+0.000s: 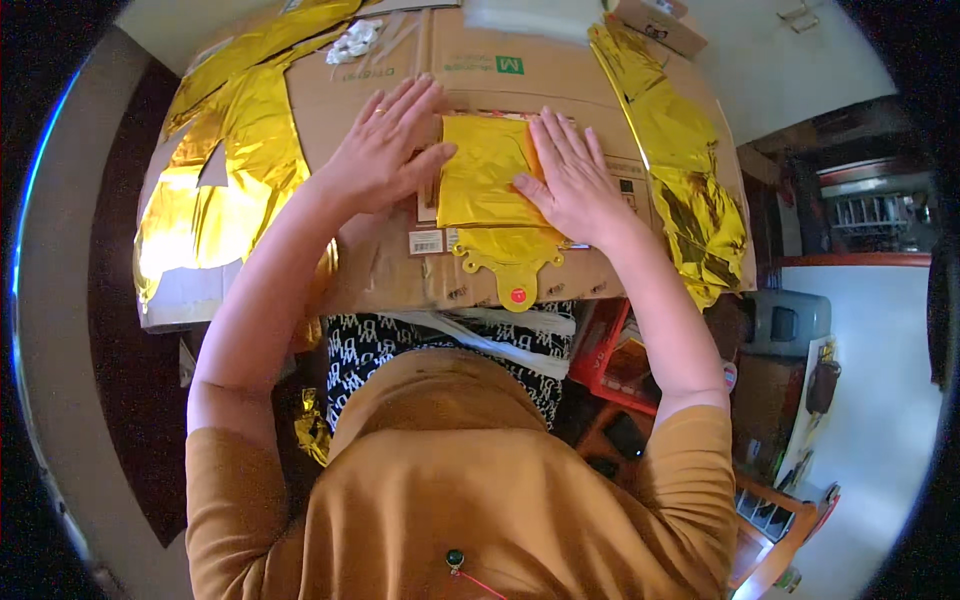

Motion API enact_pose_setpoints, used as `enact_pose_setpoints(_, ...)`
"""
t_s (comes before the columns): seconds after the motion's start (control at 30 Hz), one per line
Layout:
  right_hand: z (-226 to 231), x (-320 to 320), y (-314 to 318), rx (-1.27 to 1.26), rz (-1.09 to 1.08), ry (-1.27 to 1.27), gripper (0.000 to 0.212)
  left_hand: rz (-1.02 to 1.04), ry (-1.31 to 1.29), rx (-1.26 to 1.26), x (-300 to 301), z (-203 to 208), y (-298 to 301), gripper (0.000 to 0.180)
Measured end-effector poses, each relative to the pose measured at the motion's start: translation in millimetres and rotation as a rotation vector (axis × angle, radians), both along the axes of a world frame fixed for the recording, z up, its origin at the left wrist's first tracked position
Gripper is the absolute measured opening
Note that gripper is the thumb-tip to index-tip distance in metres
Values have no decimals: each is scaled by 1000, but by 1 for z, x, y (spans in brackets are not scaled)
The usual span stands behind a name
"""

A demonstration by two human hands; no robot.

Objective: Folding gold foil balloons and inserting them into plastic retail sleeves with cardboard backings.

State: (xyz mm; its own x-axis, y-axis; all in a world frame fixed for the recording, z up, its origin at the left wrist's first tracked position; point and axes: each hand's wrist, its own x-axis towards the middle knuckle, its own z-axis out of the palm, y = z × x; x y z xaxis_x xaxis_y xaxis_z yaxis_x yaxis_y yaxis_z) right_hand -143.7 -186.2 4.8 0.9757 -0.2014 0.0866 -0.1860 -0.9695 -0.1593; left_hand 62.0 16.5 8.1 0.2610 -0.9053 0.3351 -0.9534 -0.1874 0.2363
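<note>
A gold foil balloon, folded into a flat rectangle, lies on the cardboard box top in front of me. Its unfolded lower end shows small round tabs and a wider tab with a red dot, pointing toward me. My left hand is at the left edge of the fold, fingers stretched out, thumb reaching toward the foil. On the right edge rests my right hand, palm down and fingers extended, its thumb lying over the gold surface. Neither hand grips anything. Part of a printed sheet or package shows beneath the balloon.
The large cardboard box serves as the work surface. More gold foil balloons lie along its left side and right side. A crumpled white piece sits at the far left. A red container stands below, right.
</note>
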Motion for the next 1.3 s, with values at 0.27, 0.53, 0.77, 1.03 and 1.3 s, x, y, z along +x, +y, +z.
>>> enact_pose_setpoints(0.27,-1,9,3,-20,14,8,83,-126,-147,58,-31,-10,-11,81)
enact_pose_setpoints(0.53,7,8,6,-20,17,-43,82,-109,59,-16,-29,-10,-1,78)
enact_pose_setpoints(0.77,1,4,1,-32,72,-107,75,-213,263,-48,19,10,17,59)
enact_pose_setpoints(1.03,42,-19,45,-66,352,-219,55,-382,131,-86,35,4,-5,42)
enact_pose_setpoints(1.3,19,-22,54,-95,370,-210,41,-455,68,188,43,14,-8,27)
